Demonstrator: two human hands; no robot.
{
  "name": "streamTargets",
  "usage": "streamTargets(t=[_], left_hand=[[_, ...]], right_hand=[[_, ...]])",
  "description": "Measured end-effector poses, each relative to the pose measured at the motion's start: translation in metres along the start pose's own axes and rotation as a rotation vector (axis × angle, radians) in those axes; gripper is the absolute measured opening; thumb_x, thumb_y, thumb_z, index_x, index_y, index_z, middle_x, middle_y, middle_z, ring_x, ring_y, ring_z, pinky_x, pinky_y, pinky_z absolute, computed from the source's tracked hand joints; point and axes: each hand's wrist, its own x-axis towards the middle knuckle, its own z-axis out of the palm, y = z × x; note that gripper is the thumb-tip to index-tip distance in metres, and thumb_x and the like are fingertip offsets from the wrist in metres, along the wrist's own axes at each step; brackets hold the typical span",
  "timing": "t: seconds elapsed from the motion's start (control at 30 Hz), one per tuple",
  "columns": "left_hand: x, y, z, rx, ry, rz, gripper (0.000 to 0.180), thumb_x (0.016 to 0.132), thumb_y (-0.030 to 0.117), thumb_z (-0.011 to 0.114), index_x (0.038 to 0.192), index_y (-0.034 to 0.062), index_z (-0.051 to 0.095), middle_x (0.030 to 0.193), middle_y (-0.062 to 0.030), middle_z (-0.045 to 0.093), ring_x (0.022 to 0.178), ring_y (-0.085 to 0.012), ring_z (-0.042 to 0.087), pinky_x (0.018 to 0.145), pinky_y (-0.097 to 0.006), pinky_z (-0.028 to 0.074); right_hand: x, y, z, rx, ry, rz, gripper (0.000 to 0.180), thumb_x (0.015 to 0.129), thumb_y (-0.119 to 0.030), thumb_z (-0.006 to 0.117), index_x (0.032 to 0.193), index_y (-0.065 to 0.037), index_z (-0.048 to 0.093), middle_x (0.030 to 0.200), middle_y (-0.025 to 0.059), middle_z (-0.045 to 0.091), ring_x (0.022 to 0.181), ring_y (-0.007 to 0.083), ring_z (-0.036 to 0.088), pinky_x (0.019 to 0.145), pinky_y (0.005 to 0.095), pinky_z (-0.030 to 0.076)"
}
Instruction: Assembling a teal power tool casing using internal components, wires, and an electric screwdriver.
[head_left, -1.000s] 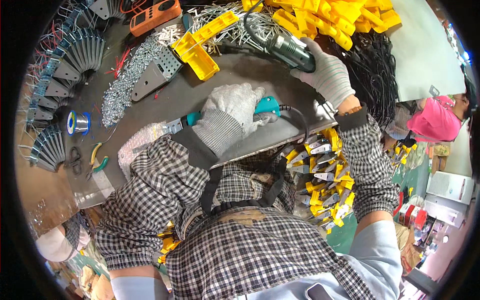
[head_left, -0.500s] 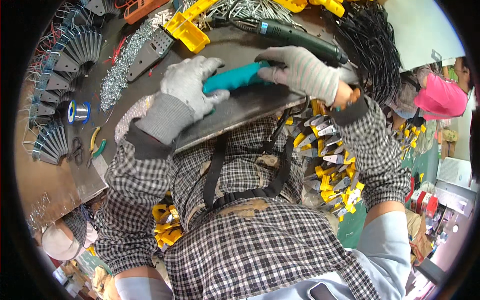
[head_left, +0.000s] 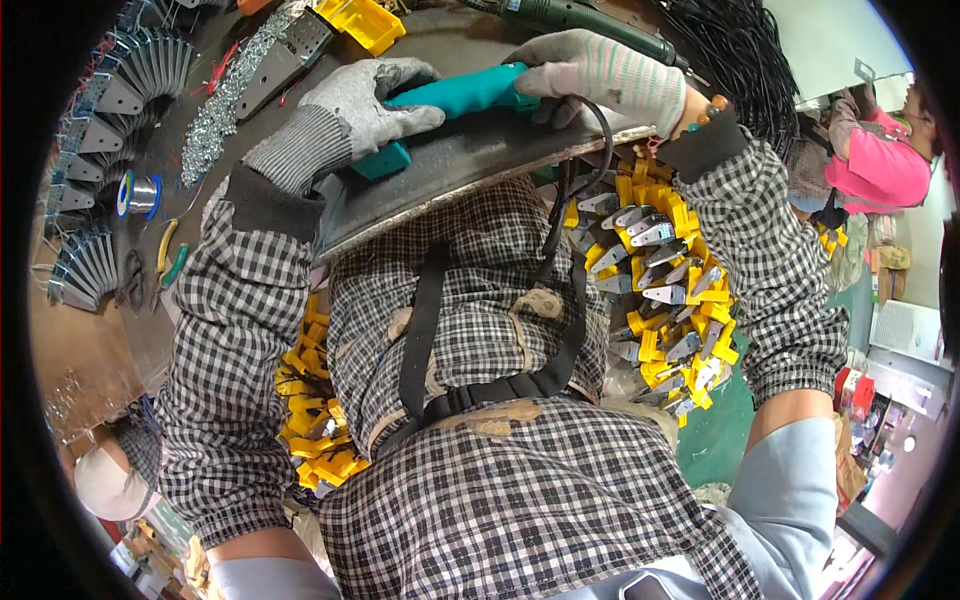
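Over the dark work tray (head_left: pixel 450 150), both my gloved hands are closed on a long teal plastic housing (head_left: pixel 460 95). My left hand (head_left: pixel 355 105), in a grey glove, grips its left end between thumb and fingers. The right end is pinched by my right hand (head_left: pixel 605 78), which wears a light striped glove. Below my left palm a second teal end (head_left: pixel 383 160) shows; whether it joins the housing I cannot tell. A black cable (head_left: pixel 606 130) loops down beside my right hand.
A green-bodied electric screwdriver (head_left: pixel 590 25) lies beyond my right hand, near a black cable bundle (head_left: pixel 740 70). Small screws (head_left: pixel 215 125), a yellow bin (head_left: pixel 362 25), a solder spool (head_left: pixel 138 194) and pliers (head_left: pixel 172 255) sit leftward. Yellow-and-grey parts (head_left: pixel 670 270) hang below the tray.
Both hands and the teal housing have shifted up and slightly left in the view, along with the surroundings. More of the teal end below my left hand now shows.
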Motion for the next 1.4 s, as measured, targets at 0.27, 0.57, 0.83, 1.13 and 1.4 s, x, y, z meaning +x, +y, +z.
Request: streamTargets(t=[0.27, 0.57, 0.83, 1.13, 1.4], left_hand=[[0.006, 0.003, -0.006, 0.111, 0.071, 0.057, 0.055, 0.086, 0.037, 0.072, 0.129, 0.0054, 0.057, 0.119, -0.0089, 0.064, 0.112, -0.0191, 0.061, 0.101, -0.035, 0.046], [0.028, -0.013, -0.024, 0.005, -0.04, 0.138, 0.058, 0.081, 0.041, 0.078, 0.124, 0.0041, 0.063, 0.109, -0.0088, 0.069, 0.103, -0.0182, 0.064, 0.095, -0.032, 0.049], [0.037, -0.005, -0.031, 0.205, -0.04, 0.069, 0.057, 0.085, 0.044, 0.074, 0.127, 0.0073, 0.062, 0.11, -0.0074, 0.069, 0.102, -0.0183, 0.064, 0.094, -0.033, 0.049], [0.039, -0.02, -0.019, 0.089, -0.061, 0.085, 0.053, 0.085, 0.044, 0.073, 0.12, 0.0052, 0.064, 0.101, -0.0054, 0.068, 0.095, -0.0155, 0.063, 0.088, -0.031, 0.049], [0.023, 0.001, 0.02, 0.22, 0.271, 0.009, 0.055, 0.084, 0.04, 0.075, 0.122, 0.0027, 0.063, 0.107, -0.0084, 0.068, 0.098, -0.0175, 0.063, 0.091, -0.033, 0.049]], right_hand=[[0.01, 0.003, 0.002, 0.121, 0.0, -0.011, 0.057, 0.091, -0.038, 0.067, 0.126, 0.006, 0.057, 0.099, 0.0131, 0.069, 0.083, 0.0152, 0.068, 0.075, 0.0274, 0.057], [0.029, -0.002, 0.044, -0.75, 0.385, -0.272, 0.052, 0.076, -0.032, 0.078, 0.122, -0.013, 0.062, 0.111, 0.0126, 0.065, 0.105, 0.0325, 0.063, 0.089, 0.0414, 0.052], [0.04, -0.003, 0.032, -0.549, 0.306, -0.248, 0.044, 0.079, -0.028, 0.077, 0.116, -0.007, 0.066, 0.099, 0.0164, 0.07, 0.092, 0.0326, 0.068, 0.084, 0.0394, 0.054], [0.052, -0.002, 0.024, -0.594, 0.101, -0.132, 0.047, 0.092, -0.034, 0.065, 0.125, -0.001, 0.06, 0.107, 0.0172, 0.069, 0.098, 0.0279, 0.067, 0.091, 0.0371, 0.052], [0.041, 0.006, 0.038, -0.451, 0.202, -0.027, 0.043, 0.086, -0.027, 0.071, 0.121, -0.004, 0.063, 0.103, 0.0165, 0.07, 0.095, 0.0284, 0.068, 0.088, 0.0373, 0.054]])
